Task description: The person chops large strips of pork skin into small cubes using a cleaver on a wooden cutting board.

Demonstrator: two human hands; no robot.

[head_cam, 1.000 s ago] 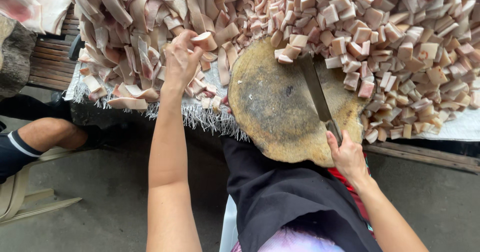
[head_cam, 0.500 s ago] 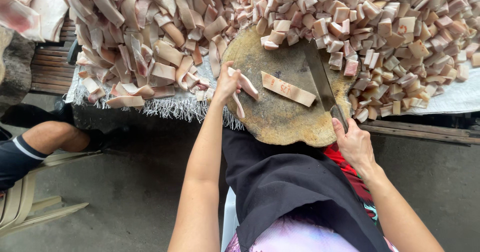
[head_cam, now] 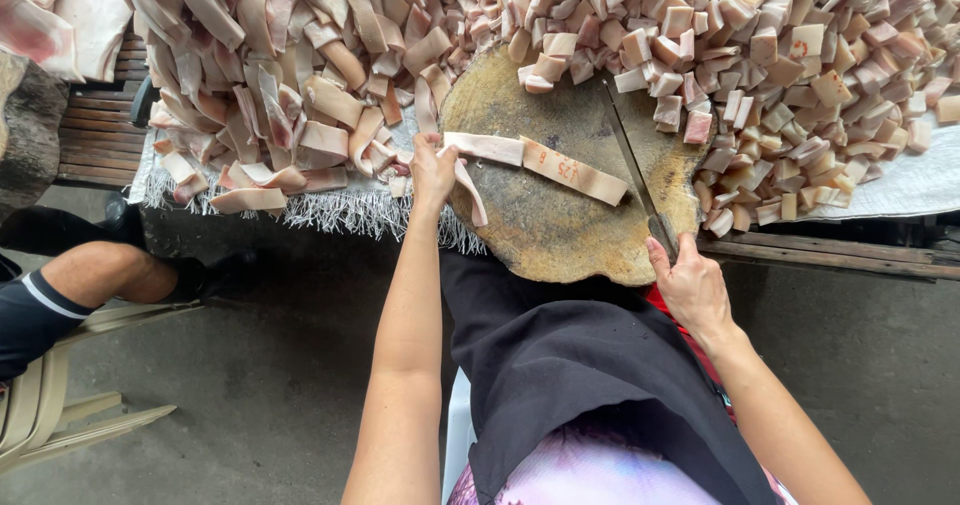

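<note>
A round, worn wooden chopping block [head_cam: 560, 215] lies in front of me. Across it lies a long strip of pale pork skin [head_cam: 560, 165]. My left hand [head_cam: 432, 170] grips the strip's left end at the block's edge. My right hand [head_cam: 690, 285] holds the handle of a cleaver [head_cam: 630, 165], whose blade stands on edge at the strip's right end. A heap of uncut strips [head_cam: 290, 75] sits to the left. A pile of cut cubes [head_cam: 780, 65] fills the right.
The meat rests on a white woven sheet [head_cam: 900, 180] with a fringed edge over a wooden bench [head_cam: 830, 255]. A seated person's leg [head_cam: 90, 280] and a plastic chair [head_cam: 50, 415] are at the left. Concrete floor lies below.
My left hand took a strip from the heap and laid it across the block. It now holds the strip's left end. The cleaver blade has come to the strip's right end.
</note>
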